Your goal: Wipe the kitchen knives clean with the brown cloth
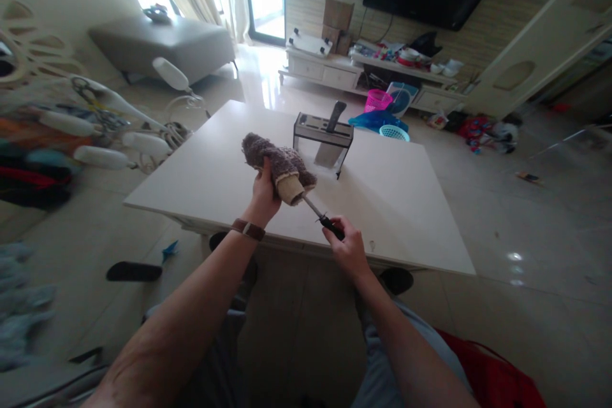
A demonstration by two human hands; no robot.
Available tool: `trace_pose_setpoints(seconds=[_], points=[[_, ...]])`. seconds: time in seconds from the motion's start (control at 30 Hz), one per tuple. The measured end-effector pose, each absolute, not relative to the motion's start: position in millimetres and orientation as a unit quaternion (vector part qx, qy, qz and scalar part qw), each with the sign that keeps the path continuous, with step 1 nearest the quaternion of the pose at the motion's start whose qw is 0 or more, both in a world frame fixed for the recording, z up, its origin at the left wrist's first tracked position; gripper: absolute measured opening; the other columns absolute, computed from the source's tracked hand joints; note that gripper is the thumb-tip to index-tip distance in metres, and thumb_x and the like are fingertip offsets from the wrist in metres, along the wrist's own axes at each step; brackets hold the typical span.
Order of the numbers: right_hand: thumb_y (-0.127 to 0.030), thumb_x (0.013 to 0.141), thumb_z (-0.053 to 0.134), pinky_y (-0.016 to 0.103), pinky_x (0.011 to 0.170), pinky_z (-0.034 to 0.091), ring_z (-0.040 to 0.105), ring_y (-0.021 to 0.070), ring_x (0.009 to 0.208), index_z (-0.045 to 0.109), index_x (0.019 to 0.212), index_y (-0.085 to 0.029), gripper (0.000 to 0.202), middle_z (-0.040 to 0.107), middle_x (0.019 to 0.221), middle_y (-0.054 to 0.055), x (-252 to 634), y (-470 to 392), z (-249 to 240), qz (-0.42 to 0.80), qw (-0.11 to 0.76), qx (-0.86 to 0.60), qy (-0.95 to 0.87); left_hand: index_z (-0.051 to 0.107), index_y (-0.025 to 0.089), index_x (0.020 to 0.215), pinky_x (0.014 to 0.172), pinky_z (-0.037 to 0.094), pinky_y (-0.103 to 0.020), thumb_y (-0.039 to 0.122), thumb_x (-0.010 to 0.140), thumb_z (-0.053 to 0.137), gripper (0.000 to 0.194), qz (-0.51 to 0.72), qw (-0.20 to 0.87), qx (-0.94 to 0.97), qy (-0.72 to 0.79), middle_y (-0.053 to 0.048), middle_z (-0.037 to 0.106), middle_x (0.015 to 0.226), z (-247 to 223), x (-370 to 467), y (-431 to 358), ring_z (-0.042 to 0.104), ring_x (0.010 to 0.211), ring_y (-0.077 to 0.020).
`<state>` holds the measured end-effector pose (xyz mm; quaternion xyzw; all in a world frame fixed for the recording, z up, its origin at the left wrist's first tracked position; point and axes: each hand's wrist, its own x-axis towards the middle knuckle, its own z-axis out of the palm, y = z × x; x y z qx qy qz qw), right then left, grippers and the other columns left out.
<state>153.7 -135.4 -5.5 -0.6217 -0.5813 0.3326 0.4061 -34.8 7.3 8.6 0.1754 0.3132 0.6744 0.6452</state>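
Observation:
My left hand (pixel 266 190) is closed around a fuzzy grey-brown cloth (pixel 261 152), held above the table. A beige, tube-like part (pixel 289 189) sticks out of the cloth's near end. In my right hand (pixel 351 248) is the black handle of what looks like a honing steel (pixel 313 206), with a thin metal rod and a small guard. The rod points up and left and meets the cloth near the beige part; its far end is hidden. Beyond the cloth stands a clear-sided knife block (pixel 325 131) with a black-handled knife (pixel 337 116) in it.
A white table (pixel 396 204) lies under my hands. Past its far edge are a pink basket (pixel 377 101), a blue bag (pixel 375 120) and a light-blue basket (pixel 394 132). White lamp-like shapes (pixel 171 74) stand at the left. A red bag (pixel 497 373) lies lower right.

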Motion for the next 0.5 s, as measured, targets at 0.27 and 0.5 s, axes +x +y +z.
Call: trace_pose_setpoints(seconds=[0.27, 0.5], points=[[-0.039, 0.098, 0.044, 0.029, 0.062, 0.035, 0.055, 0.0176, 0.063, 0.063, 0.085, -0.02, 0.03, 0.064, 0.069, 0.003, 130, -124, -8, 0.308, 0.407, -0.599, -0.616, 0.07, 0.017, 0.114, 0.1, 0.057, -0.042, 0.042, 0.078, 0.087, 0.047, 0.602, 0.697, 0.208, 0.329, -0.01, 0.078, 0.112, 7, 6, -28, 0.074, 0.105, -0.0255], [-0.038, 0.096, 0.055, 0.027, 0.065, 0.037, 0.057, 0.0179, 0.069, 0.067, 0.095, -0.018, 0.024, 0.069, 0.078, 0.003, 124, -122, -17, 0.337, 0.377, -0.581, -0.638, 0.071, 0.014, 0.104, 0.091, 0.06, -0.037, 0.044, 0.073, 0.089, 0.047, 0.635, 0.641, 0.212, 0.376, -0.01, 0.079, 0.103, -3, 4, -25, 0.076, 0.097, -0.0246]])
